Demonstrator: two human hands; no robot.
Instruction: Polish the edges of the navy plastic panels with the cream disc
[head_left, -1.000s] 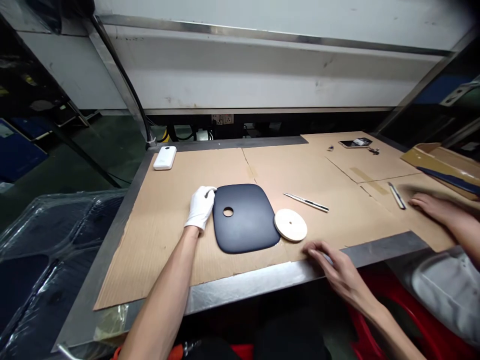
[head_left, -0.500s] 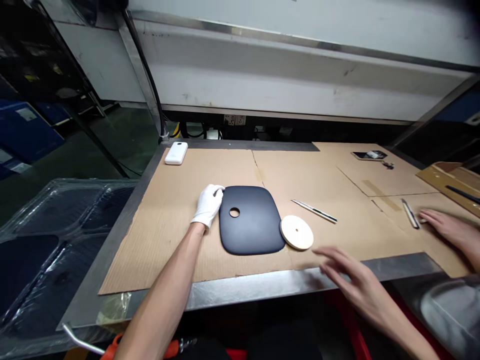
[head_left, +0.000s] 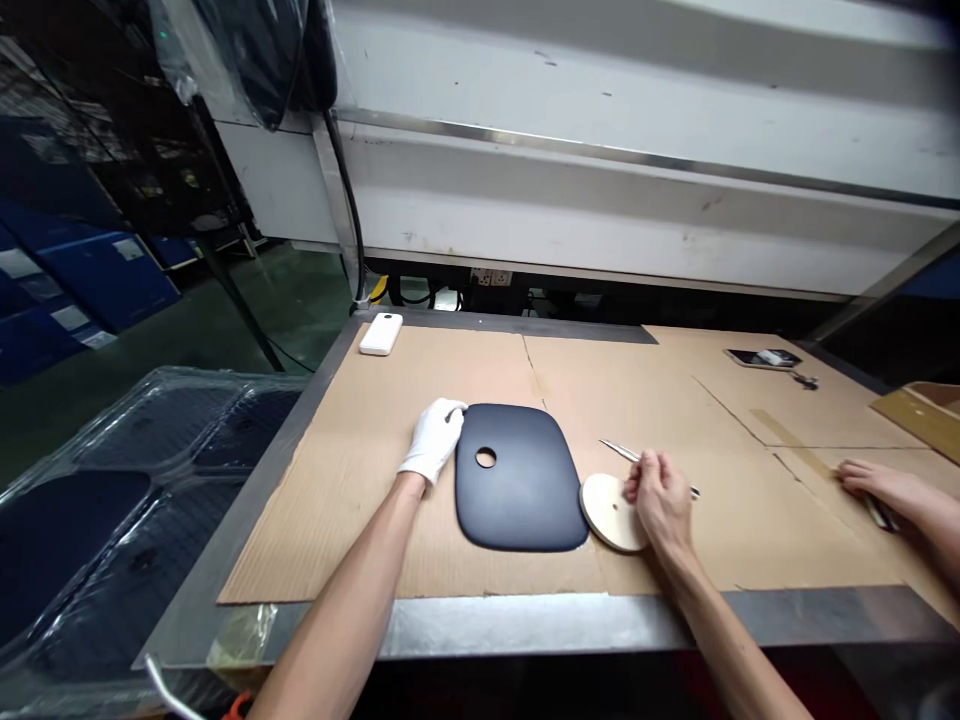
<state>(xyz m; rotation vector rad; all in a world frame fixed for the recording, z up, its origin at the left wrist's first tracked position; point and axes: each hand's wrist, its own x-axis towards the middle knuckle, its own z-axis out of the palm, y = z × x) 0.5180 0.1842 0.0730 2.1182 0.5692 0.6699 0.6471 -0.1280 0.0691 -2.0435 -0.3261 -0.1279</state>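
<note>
On the cardboard lies a smooth dark padded panel [head_left: 521,490] with rounded corners and a small round hole near its left side. My left hand [head_left: 435,440], in a white glove, grips the panel's upper left edge with curled fingers. My right hand [head_left: 664,505] is bare and closed over a thin silver craft knife [head_left: 619,450]. The blade end sticks out to the left of the fingers and the dark end to the right. A cream round disc [head_left: 606,515] with a small centre hole touches the panel's lower right side, partly hidden by my right hand.
Cardboard [head_left: 337,500] covers the metal-edged table [head_left: 510,625]. A white power bank [head_left: 381,335] lies back left, a phone [head_left: 761,358] and keys [head_left: 805,381] back right. A co-worker's hand [head_left: 892,490] covers a cutter at right. Plastic-wrapped dark panels [head_left: 180,430] stand left.
My right hand has moved from the table's front edge up onto the craft knife and closed. My left hand stays on the panel. The co-worker's hand now covers the cutter. The view has shifted.
</note>
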